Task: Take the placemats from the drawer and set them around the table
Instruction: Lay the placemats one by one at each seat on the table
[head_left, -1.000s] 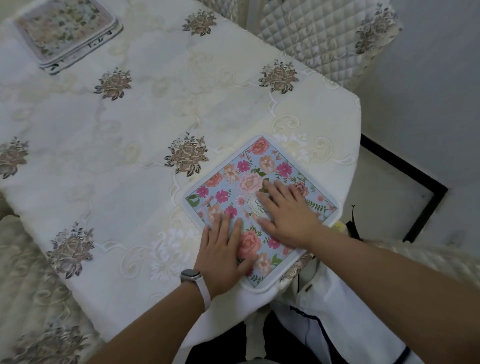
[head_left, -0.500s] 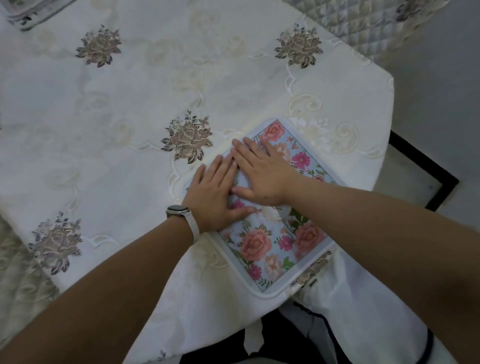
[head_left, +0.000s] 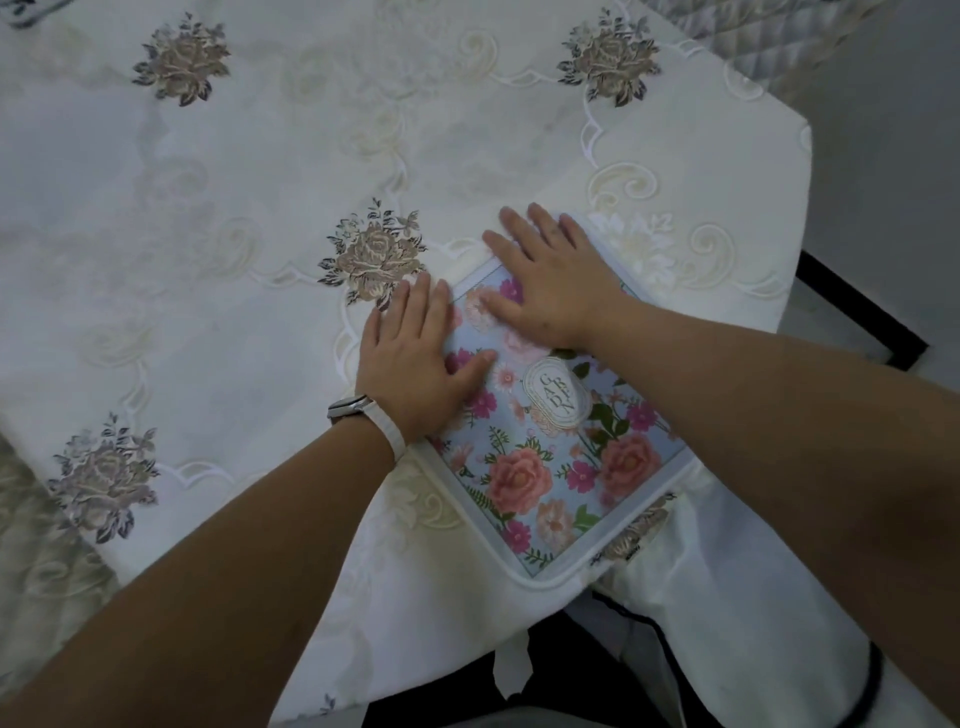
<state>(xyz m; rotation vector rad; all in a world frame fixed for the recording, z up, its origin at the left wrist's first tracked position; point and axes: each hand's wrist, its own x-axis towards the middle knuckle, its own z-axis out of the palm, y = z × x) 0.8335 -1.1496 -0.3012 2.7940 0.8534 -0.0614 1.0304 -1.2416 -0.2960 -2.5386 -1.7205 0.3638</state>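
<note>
A table (head_left: 753, 171) draped in a cream tablecloth (head_left: 249, 218) embroidered with brownish rose clusters and pale scrollwork, its cut corner up and to the right of the placemat. Beyond that corner, a quilted chair cover (head_left: 769, 36) at the top edge, pale floor to the right, and a dark strip (head_left: 862, 317) running across it. Below the placemat, cloth hanging off the table edge, with white fabric trimmed in a dark line (head_left: 727, 634) underneath. Placemat (head_left: 550, 467) lying flat near the table's close edge, turned like a diamond: square with rounded corners, white stitched border, light blue ground covered in pink, coral and magenta flowers with green leaves, a small cream label at its middle reading "GARDEN". Left hand (head_left: 410, 358) flat, fingers together, half on the placemat's upper-left edge and half on the tablecloth, thumb on the print, a white-strapped watch (head_left: 363, 415) at the wrist. Right hand (head_left: 550, 280) palm down on the placemat's far corner, fingers spread.
</note>
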